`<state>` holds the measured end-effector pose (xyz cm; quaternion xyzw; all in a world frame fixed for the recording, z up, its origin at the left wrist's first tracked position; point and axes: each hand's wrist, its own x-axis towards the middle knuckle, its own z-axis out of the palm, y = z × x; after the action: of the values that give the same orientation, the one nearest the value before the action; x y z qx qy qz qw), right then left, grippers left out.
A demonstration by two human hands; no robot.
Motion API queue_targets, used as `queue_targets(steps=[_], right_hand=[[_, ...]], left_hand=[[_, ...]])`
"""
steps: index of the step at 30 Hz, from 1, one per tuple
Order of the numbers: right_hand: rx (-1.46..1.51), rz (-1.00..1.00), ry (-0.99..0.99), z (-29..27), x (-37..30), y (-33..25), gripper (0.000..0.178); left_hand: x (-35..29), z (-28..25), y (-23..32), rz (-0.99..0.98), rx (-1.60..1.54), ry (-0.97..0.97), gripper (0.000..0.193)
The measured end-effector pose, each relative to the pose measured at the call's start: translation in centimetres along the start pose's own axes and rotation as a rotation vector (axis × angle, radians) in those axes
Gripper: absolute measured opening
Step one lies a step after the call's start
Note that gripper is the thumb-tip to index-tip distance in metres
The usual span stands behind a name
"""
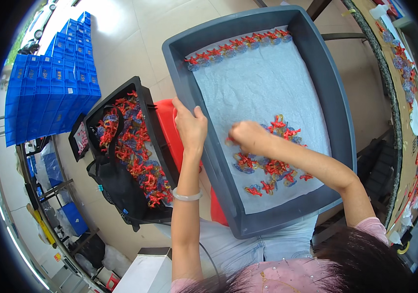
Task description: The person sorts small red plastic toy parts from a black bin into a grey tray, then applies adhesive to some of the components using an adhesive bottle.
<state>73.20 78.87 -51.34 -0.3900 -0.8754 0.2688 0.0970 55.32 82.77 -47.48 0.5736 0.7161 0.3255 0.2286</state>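
Observation:
My left hand (pixel 190 128) is by the left rim of a large grey plastic tray (pixel 176 63). Its index finger is stretched out and its thumb stands apart, with nothing visible between them. Inside the tray, my right hand (pixel 250 137) is closed and slightly blurred. A small orange-red bit shows at its fingertips, too blurred to name. Next to that hand lies a loose heap of small red and blue translucent plastic figures (pixel 275 167) on a white liner sheet (pixel 262 83). A neat row of like figures (pixel 238 45) runs along the tray's far end.
Left of the tray, a black crate (pixel 146 105) holds many more figures, with a black bag (pixel 121 183) lying over it. A red stool (pixel 166 124) is partly under the tray. Blue crates (pixel 52 93) are stacked far left. A workbench (pixel 385 58) runs along the right.

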Motion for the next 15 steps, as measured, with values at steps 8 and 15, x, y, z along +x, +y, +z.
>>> queue_targets(steps=[8, 15], right_hand=[[0.931, 0.535, 0.220, -2.3, 10.7, 7.5, 0.018], [0.588, 0.429, 0.451, -2.0, 15.1, 7.8, 0.022]], left_hand=[[0.0, -0.3, 0.4, -0.037, 0.053, -0.004, 0.054], [0.1, -0.9, 1.5, -0.140, 0.031, -0.084, 0.053]])
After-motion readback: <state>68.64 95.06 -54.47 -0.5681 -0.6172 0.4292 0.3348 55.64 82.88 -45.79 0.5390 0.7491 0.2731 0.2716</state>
